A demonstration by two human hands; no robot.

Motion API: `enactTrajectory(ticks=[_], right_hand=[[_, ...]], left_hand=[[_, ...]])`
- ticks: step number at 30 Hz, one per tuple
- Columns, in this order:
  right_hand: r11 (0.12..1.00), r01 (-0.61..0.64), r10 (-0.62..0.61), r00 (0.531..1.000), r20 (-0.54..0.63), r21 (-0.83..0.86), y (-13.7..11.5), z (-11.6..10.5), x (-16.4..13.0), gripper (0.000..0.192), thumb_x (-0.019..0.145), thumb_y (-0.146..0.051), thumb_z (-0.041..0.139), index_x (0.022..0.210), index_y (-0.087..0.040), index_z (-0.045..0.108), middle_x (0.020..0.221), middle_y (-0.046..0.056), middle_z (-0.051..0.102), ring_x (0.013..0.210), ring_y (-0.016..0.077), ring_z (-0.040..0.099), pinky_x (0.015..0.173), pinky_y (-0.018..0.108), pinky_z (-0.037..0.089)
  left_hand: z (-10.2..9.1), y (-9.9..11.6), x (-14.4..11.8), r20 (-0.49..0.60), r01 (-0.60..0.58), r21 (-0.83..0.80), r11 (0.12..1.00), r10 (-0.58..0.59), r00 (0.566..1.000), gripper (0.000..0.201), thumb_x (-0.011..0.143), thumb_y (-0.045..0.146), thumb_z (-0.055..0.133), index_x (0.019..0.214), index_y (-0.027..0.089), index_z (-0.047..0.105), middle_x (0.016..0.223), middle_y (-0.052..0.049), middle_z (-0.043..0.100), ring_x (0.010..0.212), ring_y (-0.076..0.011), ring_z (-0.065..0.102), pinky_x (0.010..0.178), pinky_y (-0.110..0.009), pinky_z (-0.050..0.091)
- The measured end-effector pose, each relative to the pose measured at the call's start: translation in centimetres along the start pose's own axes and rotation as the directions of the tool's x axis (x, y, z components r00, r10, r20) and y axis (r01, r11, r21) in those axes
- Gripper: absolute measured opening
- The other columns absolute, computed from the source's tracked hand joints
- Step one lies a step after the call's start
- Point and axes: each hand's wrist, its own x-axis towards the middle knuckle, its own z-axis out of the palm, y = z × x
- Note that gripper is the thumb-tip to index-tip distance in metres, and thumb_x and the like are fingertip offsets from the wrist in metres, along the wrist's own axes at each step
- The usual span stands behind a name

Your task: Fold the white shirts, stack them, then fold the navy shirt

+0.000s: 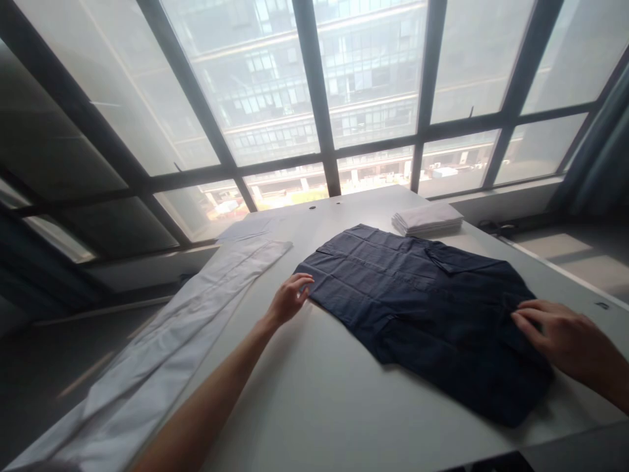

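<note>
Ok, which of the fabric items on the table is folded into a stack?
The white stack of folded cloth at the far edge; the navy shirt lies spread flat, and the long white cloth stretches along the left edge.

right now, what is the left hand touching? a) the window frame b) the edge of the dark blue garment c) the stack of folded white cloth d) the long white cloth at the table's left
b: the left hand has its fingertips on the left edge of the dark blue garment, spread flat on the table.
</note>
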Motion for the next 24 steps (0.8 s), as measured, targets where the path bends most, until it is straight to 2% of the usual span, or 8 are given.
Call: enactTrajectory(ticks=[3,5,9,11,13,19,24], right_hand=[[0.992,-0.082,0.087,0.995,0.05,-0.094,-2.0,1.2,-1.3,0.036,0.094,-0.047,0.046,0.101,-0.024,0.073,0.112,0.017,0.07,0.097,0.0366,0.067,0.083,0.054,0.052],[0.983,-0.134,0.139,0.99,0.032,-0.129,-3.3,2.4,-2.1,0.044,0.094,-0.046,0.044,0.113,-0.019,0.071,0.117,0.018,0.067,0.102,0.0364,0.066,0.089,0.053,0.053],[0.964,-0.156,0.163,0.987,0.014,-0.215,-4.6,4.4,-3.6,0.053,0.094,-0.049,0.043,0.126,-0.015,0.068,0.13,0.019,0.063,0.116,0.0395,0.06,0.096,0.055,0.051],[0.963,-0.145,0.151,0.989,0.008,-0.229,-4.6,4.8,-4.1,0.055,0.095,-0.05,0.042,0.131,-0.015,0.065,0.135,0.019,0.061,0.122,0.0397,0.057,0.098,0.055,0.05],[0.965,-0.134,0.138,0.99,0.004,-0.226,-4.3,4.8,-4.5,0.057,0.096,-0.05,0.04,0.136,-0.014,0.062,0.138,0.02,0.059,0.125,0.0389,0.055,0.101,0.055,0.049],[0.987,-0.011,0.025,0.996,0.085,-0.16,-3.4,3.8,-4.8,0.054,0.099,-0.049,0.041,0.138,-0.017,0.06,0.143,0.017,0.059,0.129,0.0352,0.055,0.106,0.053,0.047],[0.991,0.073,-0.057,0.988,0.146,-0.108,-2.4,3.8,-3.5,0.051,0.099,-0.048,0.044,0.136,-0.02,0.063,0.146,0.013,0.057,0.131,0.0338,0.054,0.108,0.052,0.047]], left_hand=[[0.8,-2.8,3.7,0.039,0.027,0.016,1.0,-0.028,0.999,0.029,0.093,0.028,0.049,0.109,0.022,0.073,0.126,-0.008,0.069,0.118,-0.0235,0.065,0.109,-0.042,0.049],[1.7,-4.4,5.5,0.107,0.04,0.01,0.999,-0.041,0.993,0.038,0.096,0.039,0.048,0.119,0.02,0.072,0.135,-0.01,0.066,0.125,-0.0249,0.062,0.112,-0.042,0.046],[3.6,-6.8,6.4,0.3,-0.004,0.089,0.996,-0.024,0.954,0.061,0.099,0.057,0.042,0.146,0.02,0.056,0.156,-0.013,0.047,0.145,-0.0301,0.042,0.118,-0.048,0.036],[4.0,-7.3,5.7,0.347,-0.025,0.157,0.987,-0.032,0.937,0.061,0.101,0.058,0.04,0.151,0.024,0.05,0.161,-0.012,0.039,0.149,-0.0328,0.035,0.119,-0.056,0.032],[4.0,-7.5,4.5,0.344,-0.033,0.203,0.979,-0.04,0.938,0.057,0.103,0.054,0.039,0.153,0.027,0.046,0.163,-0.012,0.035,0.15,-0.0338,0.033,0.117,-0.06,0.031],[2.3,-6.3,-0.5,0.295,0.014,0.265,0.964,-0.094,0.951,0.057,0.103,0.053,0.042,0.154,0.028,0.046,0.162,-0.013,0.037,0.149,-0.0354,0.035,0.116,-0.059,0.033],[0.6,-4.5,-5.1,0.297,0.126,0.34,0.932,-0.234,0.926,0.061,0.104,0.056,0.036,0.158,0.027,0.04,0.166,-0.011,0.029,0.152,-0.0361,0.027,0.118,-0.06,0.027]])
